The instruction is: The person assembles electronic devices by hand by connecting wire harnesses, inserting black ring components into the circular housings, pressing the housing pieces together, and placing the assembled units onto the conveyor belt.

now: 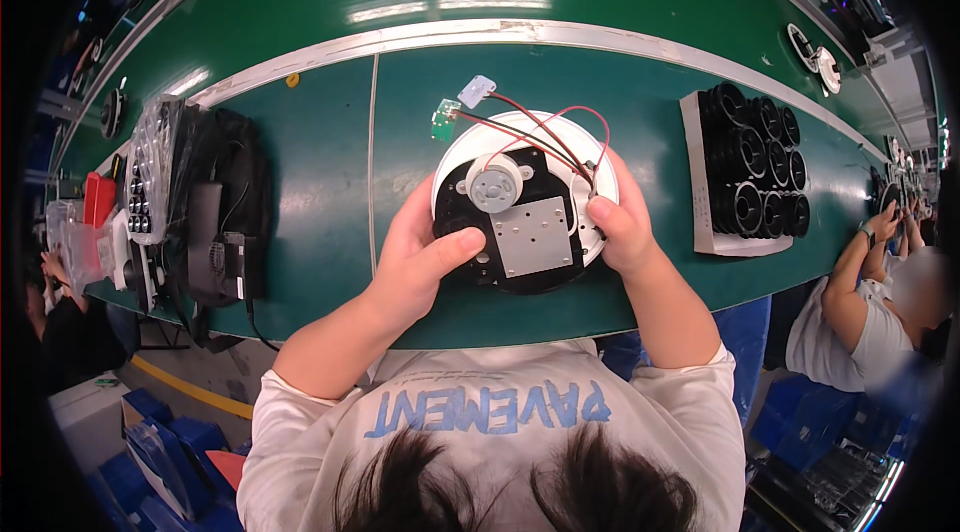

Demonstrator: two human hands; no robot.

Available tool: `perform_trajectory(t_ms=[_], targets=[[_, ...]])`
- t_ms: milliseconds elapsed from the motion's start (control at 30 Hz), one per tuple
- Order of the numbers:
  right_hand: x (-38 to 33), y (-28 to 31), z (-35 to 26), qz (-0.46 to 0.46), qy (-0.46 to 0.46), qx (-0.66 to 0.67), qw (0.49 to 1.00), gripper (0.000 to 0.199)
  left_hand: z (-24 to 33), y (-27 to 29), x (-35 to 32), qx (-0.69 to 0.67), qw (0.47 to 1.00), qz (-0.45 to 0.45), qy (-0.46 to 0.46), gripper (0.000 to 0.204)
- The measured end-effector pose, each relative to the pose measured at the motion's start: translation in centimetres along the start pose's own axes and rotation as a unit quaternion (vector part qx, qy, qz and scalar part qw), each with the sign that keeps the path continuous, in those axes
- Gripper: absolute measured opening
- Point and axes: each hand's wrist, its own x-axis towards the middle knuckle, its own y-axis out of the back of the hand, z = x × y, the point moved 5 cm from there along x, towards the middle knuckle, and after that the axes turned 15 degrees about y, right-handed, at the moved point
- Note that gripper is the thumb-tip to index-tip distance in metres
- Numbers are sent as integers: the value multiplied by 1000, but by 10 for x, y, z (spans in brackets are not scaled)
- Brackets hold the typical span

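Both hands clamp round white plastic housing [525,202]; left hand [420,257] thumb presses black inner plate [470,222], right hand [618,222] fingers curled on rim. Keep red-black wires [550,137] clear.

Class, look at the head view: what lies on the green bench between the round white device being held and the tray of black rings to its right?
Only bare green bench separates the round white device from the tray of black rings.

The round white housing [525,202] looks like smooth plastic, its black inner frame [470,222] matt, its square plate [530,237] dull grey metal. The green desk [320,192] is glossy, reflecting lamps.
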Motion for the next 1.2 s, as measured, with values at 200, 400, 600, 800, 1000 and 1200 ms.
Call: perform_trajectory(t_ms=[200,400,600,800,1000,1200], targets=[[1,0,2,-4,4,10,1000,63,-1,1,0,-3,1000,22,5,71],[-8,-9,10,13,-115,106,988,61,-1,5,-3,-27,996,6,-84,103],[-24,-14,20,-65,-177,225,956,61,10,-3,-6,-6,969,-155,-191,144],[-30,-8,21,-97,-247,173,948,55,10,-8,-10,32,969,-130,-208,139],[-11,22,-19,-180,-120,-290,932,32,9,-6,-9,6,978,-140,-155,132],[7,-31,-84,-143,241,-355,892,94,0,-16,-8,17,976,-194,-97,127]])
